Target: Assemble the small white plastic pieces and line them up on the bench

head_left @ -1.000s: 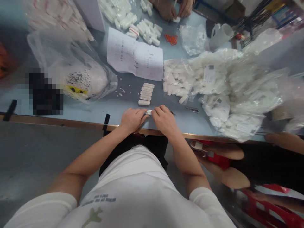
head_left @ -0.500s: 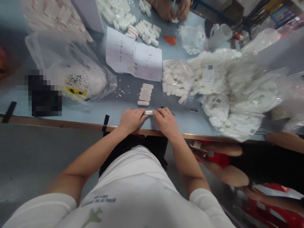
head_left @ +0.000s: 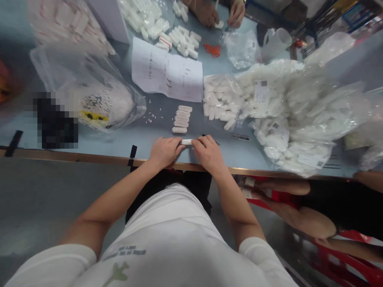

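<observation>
Between my two hands, close to the table's front edge, is a small white oblong plastic piece point(head_left: 187, 142). My left hand point(head_left: 164, 152) pinches its left end, and my right hand point(head_left: 207, 152) grips its right end. Just beyond my fingers lies a column of several similar white plastic pieces point(head_left: 181, 118), stacked one behind another on the table. Tiny white bits point(head_left: 152, 116) are scattered to the left of that column. A thin dark tool point(head_left: 211, 139) lies partly hidden behind my right hand.
Printed sheets point(head_left: 167, 71) lie behind the column. Clear bags of white parts point(head_left: 221, 97) fill the right side, with a small metal tool point(head_left: 241, 137) in front. A large plastic bag point(head_left: 98, 99) stands left. Across the table are another person's hands point(head_left: 208, 14); someone sits at right.
My hands keep nearly the same place, still holding the white piece. Across the table, the other person's hands have moved apart. The person at right has shifted their legs and arm.
</observation>
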`<move>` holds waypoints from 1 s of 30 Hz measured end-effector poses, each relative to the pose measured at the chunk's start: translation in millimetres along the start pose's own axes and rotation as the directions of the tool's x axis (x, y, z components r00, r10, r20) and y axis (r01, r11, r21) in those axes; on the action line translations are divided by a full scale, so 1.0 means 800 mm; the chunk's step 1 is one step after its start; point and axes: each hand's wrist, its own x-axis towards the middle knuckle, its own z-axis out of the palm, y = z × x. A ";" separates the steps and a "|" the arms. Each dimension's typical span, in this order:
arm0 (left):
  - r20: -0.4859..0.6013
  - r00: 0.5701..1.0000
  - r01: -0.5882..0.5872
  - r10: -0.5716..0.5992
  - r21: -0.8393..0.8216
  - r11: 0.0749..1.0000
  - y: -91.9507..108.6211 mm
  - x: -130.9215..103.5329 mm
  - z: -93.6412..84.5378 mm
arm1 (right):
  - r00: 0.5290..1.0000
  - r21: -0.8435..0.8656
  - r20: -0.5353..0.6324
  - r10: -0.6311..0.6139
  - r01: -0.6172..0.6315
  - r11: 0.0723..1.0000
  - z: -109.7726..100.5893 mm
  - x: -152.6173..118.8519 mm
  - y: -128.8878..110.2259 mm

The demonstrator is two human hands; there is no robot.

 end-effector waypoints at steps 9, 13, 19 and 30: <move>-0.016 1.000 -0.026 0.025 -0.017 1.000 0.000 -0.001 0.000 | 0.999 -0.031 0.033 -0.030 0.031 0.999 0.011 0.013 -0.006; -0.015 1.000 -0.016 0.016 -0.021 1.000 0.000 -0.001 -0.001 | 1.000 0.013 0.026 -0.013 0.013 1.000 0.012 0.016 -0.005; -0.005 1.000 -0.022 0.022 -0.040 0.999 0.000 0.000 -0.001 | 0.999 0.143 -0.010 0.038 -0.036 0.989 0.012 0.015 -0.001; -0.013 1.000 -0.019 0.018 -0.025 1.000 0.001 -0.002 -0.002 | 0.995 0.025 0.068 -0.067 0.066 0.998 0.019 0.016 -0.005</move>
